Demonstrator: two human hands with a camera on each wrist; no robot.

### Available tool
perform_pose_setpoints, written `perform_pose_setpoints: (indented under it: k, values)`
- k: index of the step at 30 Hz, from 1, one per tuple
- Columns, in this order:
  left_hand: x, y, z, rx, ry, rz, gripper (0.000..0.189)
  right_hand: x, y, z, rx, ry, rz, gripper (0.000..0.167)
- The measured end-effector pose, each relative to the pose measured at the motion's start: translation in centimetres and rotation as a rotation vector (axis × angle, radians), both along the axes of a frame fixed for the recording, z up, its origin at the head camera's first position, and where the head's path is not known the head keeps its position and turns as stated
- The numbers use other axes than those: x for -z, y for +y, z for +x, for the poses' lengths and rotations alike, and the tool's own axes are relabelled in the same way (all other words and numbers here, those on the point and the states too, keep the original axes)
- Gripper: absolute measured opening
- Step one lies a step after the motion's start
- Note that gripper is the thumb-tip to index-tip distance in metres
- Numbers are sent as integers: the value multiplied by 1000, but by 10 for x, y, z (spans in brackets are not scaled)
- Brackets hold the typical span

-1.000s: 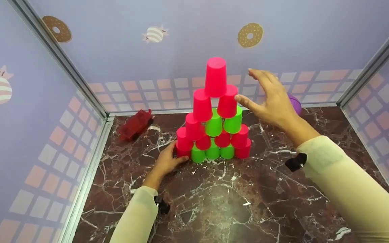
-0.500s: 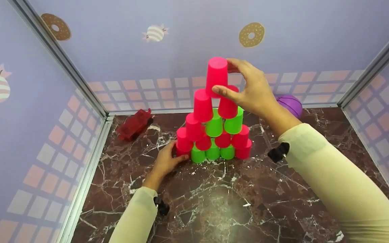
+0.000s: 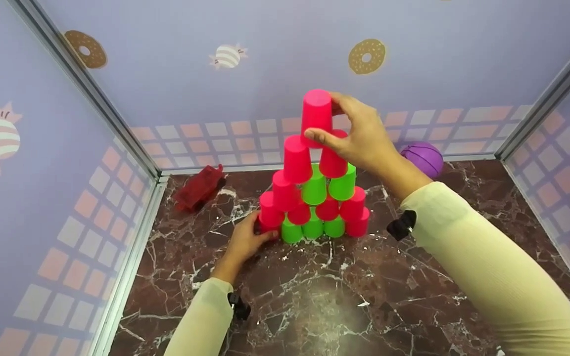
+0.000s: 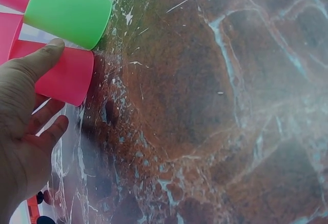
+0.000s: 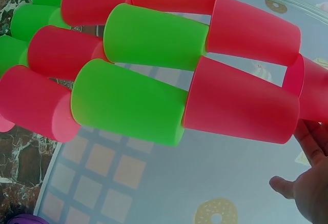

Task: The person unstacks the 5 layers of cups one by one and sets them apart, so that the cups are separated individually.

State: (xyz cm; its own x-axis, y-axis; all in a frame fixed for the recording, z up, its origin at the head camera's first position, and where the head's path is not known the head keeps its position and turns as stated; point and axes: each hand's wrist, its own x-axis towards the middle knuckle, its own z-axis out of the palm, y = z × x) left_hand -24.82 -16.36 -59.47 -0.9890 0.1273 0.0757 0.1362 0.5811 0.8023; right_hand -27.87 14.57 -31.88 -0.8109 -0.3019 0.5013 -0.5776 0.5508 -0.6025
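Observation:
Upside-down plastic cups, pink and green, stand stacked as a pyramid. At its peak is a single pink cup (image 3: 316, 116); my right hand (image 3: 364, 136) holds it from the right, thumb in front and fingers behind. Directly under it sit two pink cups, the left one (image 3: 297, 159) in fuller view. Below these come a pink cup and two green cups (image 3: 313, 185). Down at the bottom left corner, my left hand (image 3: 245, 237) grips the end pink cup (image 4: 69, 75), its thumb across the cup's side. Green cups (image 4: 69, 16) stand beside that one in the bottom row.
A red translucent object (image 3: 200, 188) lies on the dark marbled tabletop (image 3: 314, 296), left of the pyramid. A purple ball (image 3: 423, 159) sits behind my right forearm. Lilac patterned panels (image 3: 285, 59) enclose the back and both sides.
My right hand has come in from the right, where it was open beside the pyramid, and closed around the top cup. The left hand stays on the bottom left cup.

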Motion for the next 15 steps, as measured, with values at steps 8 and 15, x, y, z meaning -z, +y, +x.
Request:
perform_pose_setpoints:
  k: [8, 15]
  values:
    - [0, 0, 2, -25, 4, -26, 62, -1, 0, 1, 2, 13, -11, 69]
    - [-3, 1, 2, -36, -13, -56, 60, -4, 14, 3, 42, 68, -72, 66]
